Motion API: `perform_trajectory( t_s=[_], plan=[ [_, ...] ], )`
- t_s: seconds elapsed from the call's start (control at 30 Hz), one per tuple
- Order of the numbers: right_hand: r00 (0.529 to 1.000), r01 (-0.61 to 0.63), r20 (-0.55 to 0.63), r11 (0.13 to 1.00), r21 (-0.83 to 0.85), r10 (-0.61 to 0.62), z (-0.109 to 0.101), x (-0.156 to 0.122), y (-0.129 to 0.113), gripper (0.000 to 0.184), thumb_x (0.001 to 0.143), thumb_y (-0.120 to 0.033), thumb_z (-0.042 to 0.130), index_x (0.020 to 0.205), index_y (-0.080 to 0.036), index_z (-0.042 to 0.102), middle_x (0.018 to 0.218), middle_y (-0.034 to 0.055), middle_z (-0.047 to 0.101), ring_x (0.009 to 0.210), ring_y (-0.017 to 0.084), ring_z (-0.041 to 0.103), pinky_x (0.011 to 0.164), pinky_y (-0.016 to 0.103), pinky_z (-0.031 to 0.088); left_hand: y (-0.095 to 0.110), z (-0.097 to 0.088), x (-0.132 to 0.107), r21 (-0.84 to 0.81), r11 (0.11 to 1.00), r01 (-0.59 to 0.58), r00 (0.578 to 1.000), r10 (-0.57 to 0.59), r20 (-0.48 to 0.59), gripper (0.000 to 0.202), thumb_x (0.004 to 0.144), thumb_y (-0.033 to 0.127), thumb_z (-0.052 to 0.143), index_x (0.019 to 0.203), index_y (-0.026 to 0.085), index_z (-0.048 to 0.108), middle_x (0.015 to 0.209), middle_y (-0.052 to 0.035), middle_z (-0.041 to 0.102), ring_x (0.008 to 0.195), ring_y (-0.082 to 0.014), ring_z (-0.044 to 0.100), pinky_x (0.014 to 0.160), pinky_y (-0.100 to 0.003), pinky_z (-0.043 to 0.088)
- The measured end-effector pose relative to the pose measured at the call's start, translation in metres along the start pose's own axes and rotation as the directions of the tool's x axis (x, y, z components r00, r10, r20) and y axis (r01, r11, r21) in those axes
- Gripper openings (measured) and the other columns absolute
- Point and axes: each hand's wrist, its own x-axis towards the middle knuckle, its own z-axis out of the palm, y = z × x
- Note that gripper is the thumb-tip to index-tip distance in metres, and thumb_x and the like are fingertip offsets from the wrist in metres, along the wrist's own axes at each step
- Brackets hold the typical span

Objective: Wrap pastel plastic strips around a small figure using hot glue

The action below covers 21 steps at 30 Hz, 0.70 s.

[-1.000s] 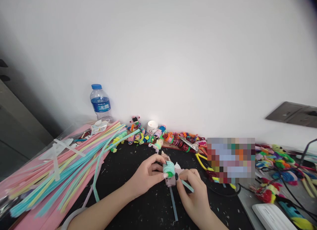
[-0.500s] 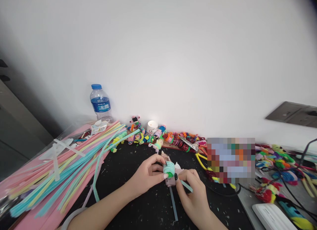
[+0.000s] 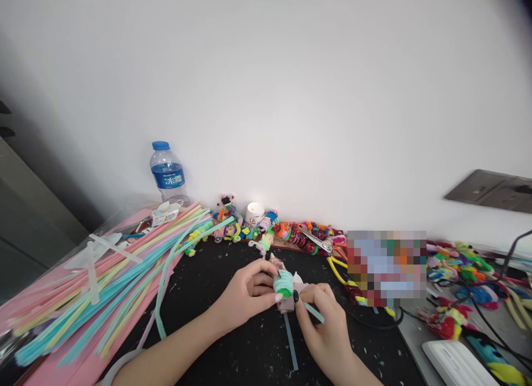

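My left hand point(image 3: 243, 297) is closed, its thumb and fingertips around a coiled mint-green pipe cleaner roll point(image 3: 283, 280) with brighter green at its lower end. Close beside it on the right, my right hand point(image 3: 326, 322) is pinched shut on a mint pipe cleaner end point(image 3: 313, 313), which sticks out past the fingers. Whether this end joins the roll is hidden by the fingertips. Under and behind the roll lies a pale pink object point(image 3: 286, 305), mostly covered by my hands. From its lower end a translucent grey-blue stick point(image 3: 292, 344) points toward me.
Loose pastel pipe cleaners point(image 3: 124, 275) lie on a pink sheet at left, near a water bottle point(image 3: 168, 175). Along the wall sit colourful fuzzy figures point(image 3: 233, 230), a paper cup point(image 3: 255, 214) and scissors point(image 3: 316, 242). Cables point(image 3: 390, 326) and a white device point(image 3: 455, 361) are at right.
The mint roll has tilted slightly in my left hand, so more of its bright green end shows. Both hands stay almost in the same place.
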Motion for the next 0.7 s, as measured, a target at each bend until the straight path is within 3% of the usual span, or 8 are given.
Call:
perform_trajectory(
  t_s=[0.37,0.7],
  plan=[
    [1.0,0.02,-0.011,1.0,-0.011,-0.02,-0.0003,0.0015,-0.0029,0.018,0.083,-0.009,0.046,0.07,-0.021,0.044,0.063,-0.0003,0.052,0.061,0.016,0.047,0.057,0.028,0.037,0.0066,0.0043,-0.0017,0.062,0.998,-0.011,0.999,0.014,-0.045,0.021,0.071,0.02,0.068,0.086,0.019,0.053,0.089,-0.0029,0.059,0.083,-0.0166,0.057,0.07,-0.027,0.047],
    [1.0,0.019,-0.007,0.999,-0.026,-0.02,0.0001,0.0025,-0.0035,0.018,0.083,-0.009,0.046,0.069,-0.021,0.043,0.062,-0.0008,0.052,0.06,0.016,0.047,0.058,0.028,0.036,0.0066,0.0051,-0.0023,0.067,0.997,-0.025,0.998,0.028,-0.052,0.02,0.072,0.018,0.068,0.084,0.019,0.052,0.09,-0.0026,0.059,0.082,-0.0155,0.057,0.072,-0.027,0.046]
  ],
)
